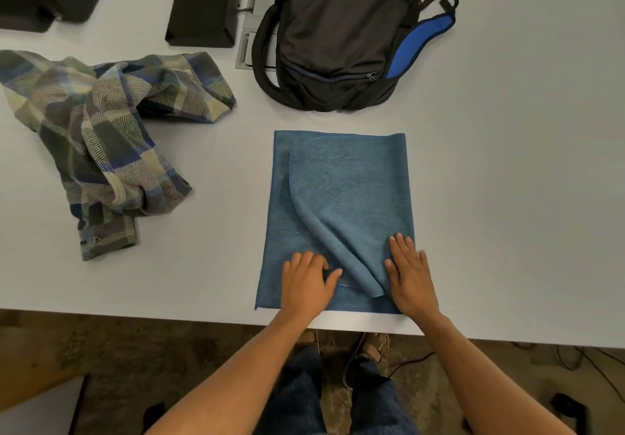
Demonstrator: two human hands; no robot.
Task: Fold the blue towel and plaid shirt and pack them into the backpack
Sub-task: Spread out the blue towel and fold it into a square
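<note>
Both flat on the half-folded blue towel (338, 198) near the table's (507, 164) edge, left hand (306, 286) fingers slightly bent, right hand (411, 279) straight, gripping nothing; plaid shirt (101, 137) crumpled far left, backpack (338, 35) beyond.

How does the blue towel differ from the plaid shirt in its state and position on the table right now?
The blue towel lies flat, partly folded, with one flap turned over; the plaid shirt lies crumpled and unfolded. The towel is a plain blue; the shirt has a checked pattern. Both hands, left hand and right hand, rest on the towel; nothing touches the shirt. The towel lies in front of the backpack, the shirt to its left. Both lie on the white table, outside the backpack.
</note>
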